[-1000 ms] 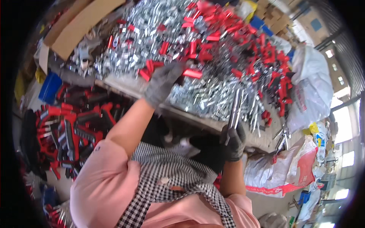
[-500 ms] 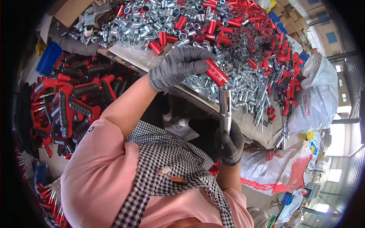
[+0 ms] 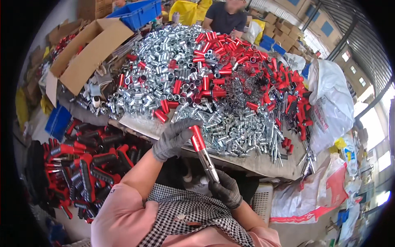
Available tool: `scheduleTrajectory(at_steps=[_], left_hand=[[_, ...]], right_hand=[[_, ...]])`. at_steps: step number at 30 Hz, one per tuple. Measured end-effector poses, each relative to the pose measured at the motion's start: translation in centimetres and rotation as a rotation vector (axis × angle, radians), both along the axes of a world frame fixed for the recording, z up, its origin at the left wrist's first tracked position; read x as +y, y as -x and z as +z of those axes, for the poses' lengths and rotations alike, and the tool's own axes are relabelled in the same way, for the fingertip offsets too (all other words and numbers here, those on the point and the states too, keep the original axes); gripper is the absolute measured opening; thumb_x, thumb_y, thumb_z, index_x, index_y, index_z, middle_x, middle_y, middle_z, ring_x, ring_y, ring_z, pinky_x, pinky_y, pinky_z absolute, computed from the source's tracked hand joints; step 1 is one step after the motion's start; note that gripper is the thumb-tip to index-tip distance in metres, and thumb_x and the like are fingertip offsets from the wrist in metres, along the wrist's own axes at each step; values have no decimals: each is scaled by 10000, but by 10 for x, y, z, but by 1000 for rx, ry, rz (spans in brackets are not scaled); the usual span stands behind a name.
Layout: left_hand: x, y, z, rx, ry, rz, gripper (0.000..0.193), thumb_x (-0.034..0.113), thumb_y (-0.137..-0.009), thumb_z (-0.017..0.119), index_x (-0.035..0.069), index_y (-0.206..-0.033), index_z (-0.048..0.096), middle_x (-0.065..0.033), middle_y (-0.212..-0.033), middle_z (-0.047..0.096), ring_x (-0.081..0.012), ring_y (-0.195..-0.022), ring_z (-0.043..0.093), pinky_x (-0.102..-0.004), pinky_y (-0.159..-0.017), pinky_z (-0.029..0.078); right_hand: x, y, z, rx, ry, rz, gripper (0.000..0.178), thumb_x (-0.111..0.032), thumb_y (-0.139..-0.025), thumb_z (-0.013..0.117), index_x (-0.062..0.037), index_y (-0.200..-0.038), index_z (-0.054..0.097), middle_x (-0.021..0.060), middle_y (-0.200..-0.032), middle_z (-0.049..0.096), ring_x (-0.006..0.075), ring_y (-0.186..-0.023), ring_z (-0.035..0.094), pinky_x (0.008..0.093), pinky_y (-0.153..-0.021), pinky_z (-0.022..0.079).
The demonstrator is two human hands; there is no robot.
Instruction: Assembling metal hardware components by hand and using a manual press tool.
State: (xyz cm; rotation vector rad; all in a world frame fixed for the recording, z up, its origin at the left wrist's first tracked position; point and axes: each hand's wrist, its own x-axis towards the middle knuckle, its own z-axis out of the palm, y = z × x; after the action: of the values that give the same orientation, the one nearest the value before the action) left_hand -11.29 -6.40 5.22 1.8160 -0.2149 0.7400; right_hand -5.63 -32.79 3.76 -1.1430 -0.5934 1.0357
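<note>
Silver metal rings (image 3: 158,61), a tangle of dark wire springs (image 3: 247,88) and heaped red tubes (image 3: 224,47) crowd the worn, pale flat bench (image 3: 263,161), a bulging white plastic sack (image 3: 331,105) at its right edge. Another person in a dark shirt (image 3: 224,18) is beyond its far edge. Before its near edge, the grey-gloved left hand (image 3: 175,139) grasps a glossy red cylindrical sleeve (image 3: 198,138), tilted, meeting 1 slotted silver metal tube (image 3: 207,166) clasped by the grey-gloved right hand (image 3: 226,189).

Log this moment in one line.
left grip: touching red sleeve | right grip: around metal tube, lower end | sleeve: at tube's upper end | table: heaped with loose parts
</note>
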Motion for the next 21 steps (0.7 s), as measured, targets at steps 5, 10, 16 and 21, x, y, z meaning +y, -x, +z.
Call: scheduleTrajectory(at_steps=[5,10,16,21], left_hand=[[-46,-6,-54,8,248,-95,448,344,-942,526,52,-1279,482,-102,-917,614,-217,-868,617,-356,-792,499],[-67,-14,-30,65,984,-378,499,300,-958,496,91,-1380,334,-114,-960,587,-199,-837,590,-346,-791,502],[-73,-1,-46,423,472,-338,506,313,-956,502,76,-1381,364,-64,-1039,572,-167,-926,568,-313,-828,474],[-87,26,-85,545,236,-315,502,310,-957,503,47,-1364,372,-83,-1117,569,-201,-1040,554,-333,-909,447]], right_hand=[[9,0,-19,91,67,16,578,-267,-873,631,0,-1348,436,44,-1100,605,58,-784,517,192,-680,421],[36,5,-39,114,-130,-28,577,-411,-832,647,-20,-1226,489,6,-805,566,79,-591,484,205,-522,394],[35,0,-71,231,-269,106,730,-369,-835,683,-74,-1389,311,49,-1001,559,130,-834,540,254,-705,468],[5,-2,-123,13,9,300,548,-302,-864,654,-56,-1298,427,54,-1052,574,165,-874,559,286,-783,476]])
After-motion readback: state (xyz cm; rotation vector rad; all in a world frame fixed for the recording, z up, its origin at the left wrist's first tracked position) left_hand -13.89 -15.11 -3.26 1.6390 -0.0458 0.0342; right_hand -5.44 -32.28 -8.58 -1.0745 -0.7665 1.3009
